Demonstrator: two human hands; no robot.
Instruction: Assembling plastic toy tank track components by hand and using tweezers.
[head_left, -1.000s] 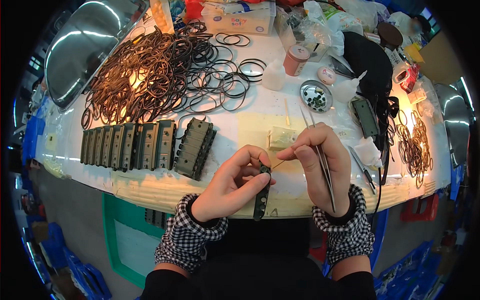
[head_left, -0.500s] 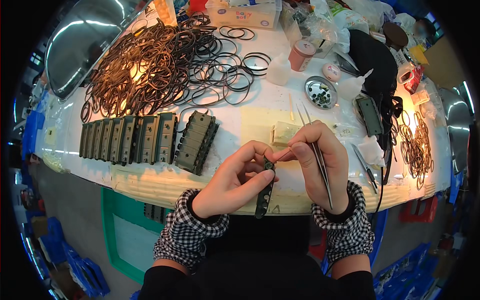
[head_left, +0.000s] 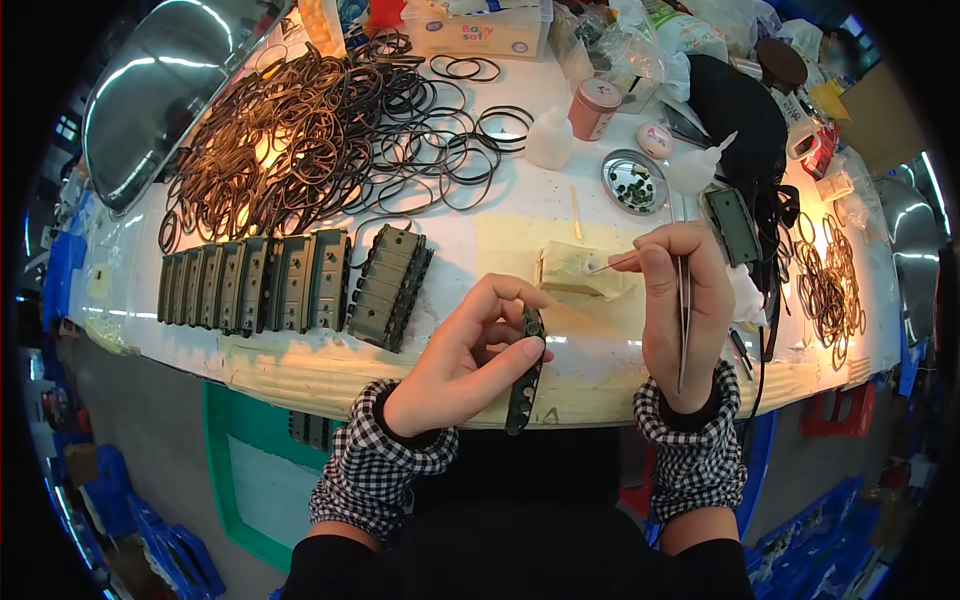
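My left hand [head_left: 470, 350] grips a narrow dark green part [head_left: 524, 385] with a scalloped edge, held upright between thumb and fingers at the table's front edge. My right hand [head_left: 685, 290] is closed around metal tweezers [head_left: 684, 330] that lie along the palm. From its fingertips a thin pin-like tool [head_left: 600, 269] also sticks out; its tip is at a small pale yellow block [head_left: 565, 275] with a whitish blob on top. Whether the tip touches the block I cannot tell. Further right, a round metal dish [head_left: 634, 182] holds small dark green bits.
Several green ribbed parts [head_left: 240, 285] stand in a row at left, behind them a heap of dark rubber rings [head_left: 290, 140]. A pink tin [head_left: 594, 108], white squeeze bottles [head_left: 549, 140] and a black bag [head_left: 738, 120] stand toward the back. A green bin [head_left: 222, 470] is below left.
My right hand has moved right and away from the dark green part, to the pale block, with the tweezers still in it. My left hand stays nearly still.
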